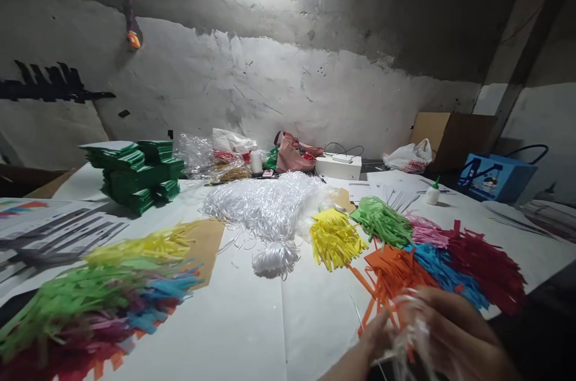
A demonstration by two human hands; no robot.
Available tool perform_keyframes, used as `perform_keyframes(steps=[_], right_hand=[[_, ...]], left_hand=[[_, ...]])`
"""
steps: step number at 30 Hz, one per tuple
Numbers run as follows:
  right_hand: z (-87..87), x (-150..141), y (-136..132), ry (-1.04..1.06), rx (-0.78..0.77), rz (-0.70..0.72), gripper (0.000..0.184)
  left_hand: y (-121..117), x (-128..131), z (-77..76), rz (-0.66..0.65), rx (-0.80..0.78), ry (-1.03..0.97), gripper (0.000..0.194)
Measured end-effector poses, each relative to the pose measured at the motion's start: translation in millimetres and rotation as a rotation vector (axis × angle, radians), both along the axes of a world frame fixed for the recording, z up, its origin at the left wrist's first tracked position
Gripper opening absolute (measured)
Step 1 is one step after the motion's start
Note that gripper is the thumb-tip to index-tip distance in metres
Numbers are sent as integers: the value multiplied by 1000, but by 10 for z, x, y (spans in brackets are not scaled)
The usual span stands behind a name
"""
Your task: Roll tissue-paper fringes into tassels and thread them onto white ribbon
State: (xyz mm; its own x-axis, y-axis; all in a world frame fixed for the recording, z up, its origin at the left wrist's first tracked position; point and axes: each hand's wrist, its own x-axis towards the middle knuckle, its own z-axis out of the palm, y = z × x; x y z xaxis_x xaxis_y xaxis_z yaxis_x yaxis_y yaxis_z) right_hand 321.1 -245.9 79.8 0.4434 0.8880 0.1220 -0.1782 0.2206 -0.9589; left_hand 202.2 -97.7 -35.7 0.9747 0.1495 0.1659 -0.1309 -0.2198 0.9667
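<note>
At the lower right, my left hand (pixel 372 342) and my right hand (pixel 463 330) are close together, both closed and blurred. Between them is a bunch of shiny white ribbon (pixel 416 339), gripped by the fingers. A thin white strand trails by my left hand. Just beyond the fingers lies a pile of orange paper strips (pixel 398 270); a few strips reach down behind my hands, and contact with them is unclear. Blue strips (pixel 450 270) and dark red strips (pixel 486 264) lie beside the orange ones.
A heap of white ribbon (pixel 265 204) fills the table's middle, near yellow strips (pixel 336 240) and green strips (pixel 382 220). Mixed coloured strips (pixel 103 297) lie left. Behind stand green stacked pieces (pixel 139 177), a glue bottle (pixel 432 193) and a blue bag (pixel 497 177).
</note>
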Motion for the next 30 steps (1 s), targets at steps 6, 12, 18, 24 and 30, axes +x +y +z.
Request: perform_keyframes(steps=[6,12,18,24,30], right_hand=[[453,503,351,53,16,274,33],[355,759,756,0,-20,443,33],[478,614,1355,-30,27,632,37],[935,332,1773,-103,40,845,40],[1149,805,1743,-137,69,747,38]], left_hand=[[-7,-374,144,108,-93,117,69],[560,-1186,518,477,-17,7,46],[730,-1137,335,711,-190,-25,57],[735,-100,-84,587,-114,-26,108],[666,166,-37,497,-261,151,64]])
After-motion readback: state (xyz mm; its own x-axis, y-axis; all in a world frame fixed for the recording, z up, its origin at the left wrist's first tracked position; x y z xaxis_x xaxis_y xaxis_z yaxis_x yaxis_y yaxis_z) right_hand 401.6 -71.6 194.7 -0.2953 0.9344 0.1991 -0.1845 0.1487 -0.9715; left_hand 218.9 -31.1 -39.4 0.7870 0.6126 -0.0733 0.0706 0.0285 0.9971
